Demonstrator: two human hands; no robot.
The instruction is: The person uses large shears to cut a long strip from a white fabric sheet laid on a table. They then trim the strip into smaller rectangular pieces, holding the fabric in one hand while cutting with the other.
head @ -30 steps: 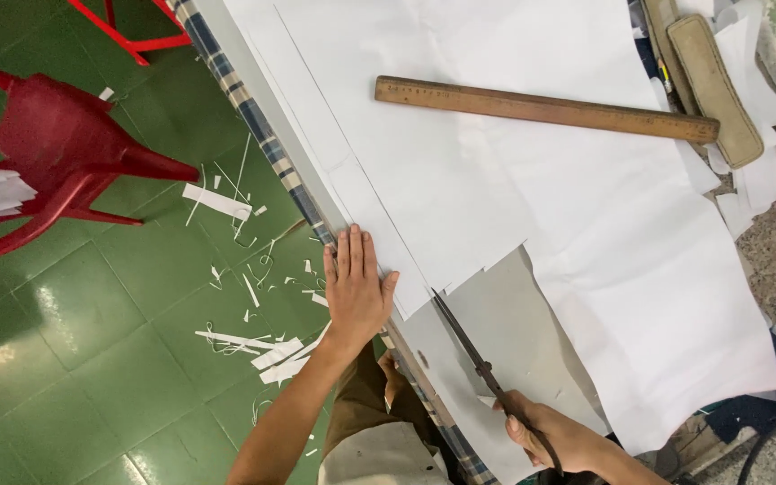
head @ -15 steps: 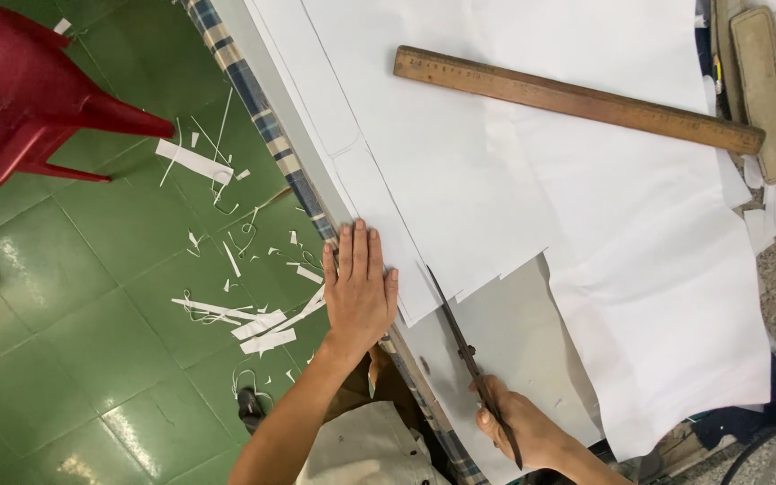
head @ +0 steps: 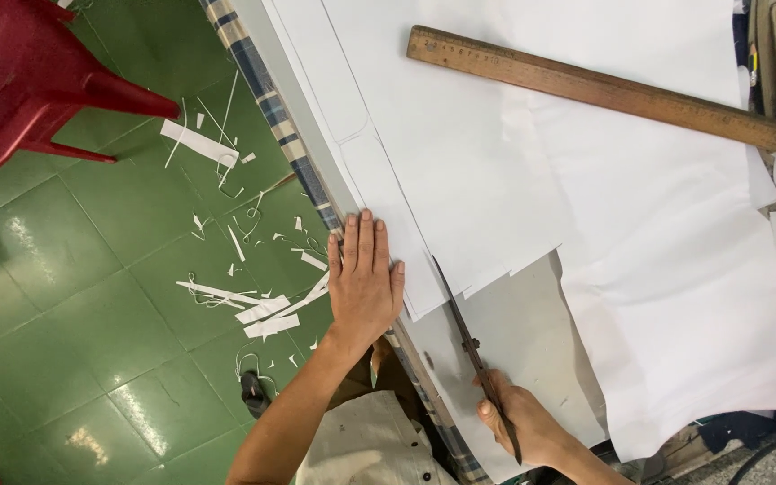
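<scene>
Head view: right hand [head: 532,427] closed around handles of long scissors [head: 471,341], blades at near edge of white paper sheets [head: 496,180] on table [head: 276,117]. Left hand [head: 365,283] lies flat, fingers together, pressing sheet's left edge, gripping nothing. Wooden ruler [head: 599,85] far on paper. Paper scraps [head: 253,305] on green floor [head: 92,269], left; red plastic chair [head: 24,81] far left.

long dark scissors [head: 471,346] lie angled on the table; blades under stacked white paper [head: 460,180]
</scene>
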